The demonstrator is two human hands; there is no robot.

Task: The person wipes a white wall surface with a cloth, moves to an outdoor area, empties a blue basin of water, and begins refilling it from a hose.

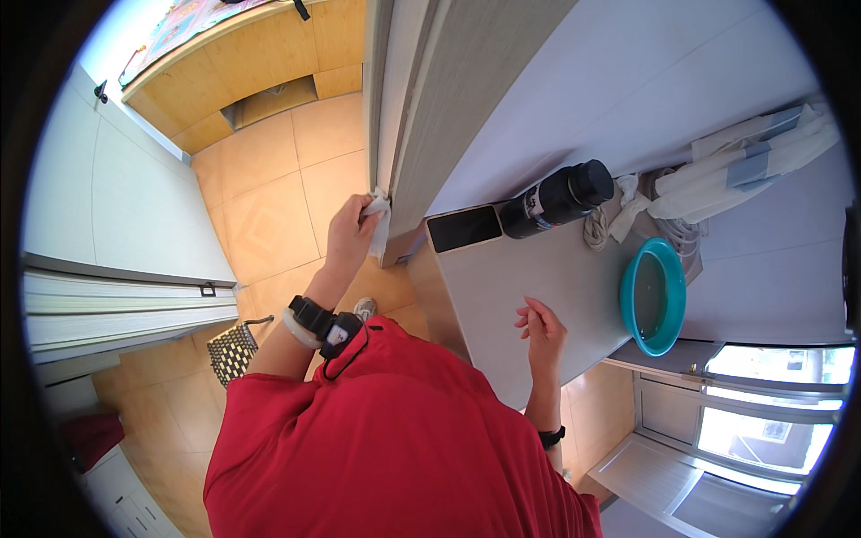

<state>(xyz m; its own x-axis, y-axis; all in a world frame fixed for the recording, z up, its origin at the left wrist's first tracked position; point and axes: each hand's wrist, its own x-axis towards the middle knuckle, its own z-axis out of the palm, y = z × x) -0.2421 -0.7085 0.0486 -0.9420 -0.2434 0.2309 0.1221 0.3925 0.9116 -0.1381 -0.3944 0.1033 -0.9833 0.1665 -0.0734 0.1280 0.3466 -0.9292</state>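
My left hand grips a white cloth and presses it against the edge of a wooden door frame. Part of the cloth hangs down below the fingers. Over a grey tabletop, my right hand is held with its fingers loosely bent and apart, holding nothing. A smartphone with a dark screen lies at the table's edge near the door frame. Beside it is a black bottle. To the right of my right hand stands a teal plastic basin with liquid in it.
Bundled cords and a white and blue fabric lie by the wall. Left of me are a white door and a woven basket with a handle. A wooden bed or cabinet base stands beyond the doorway.
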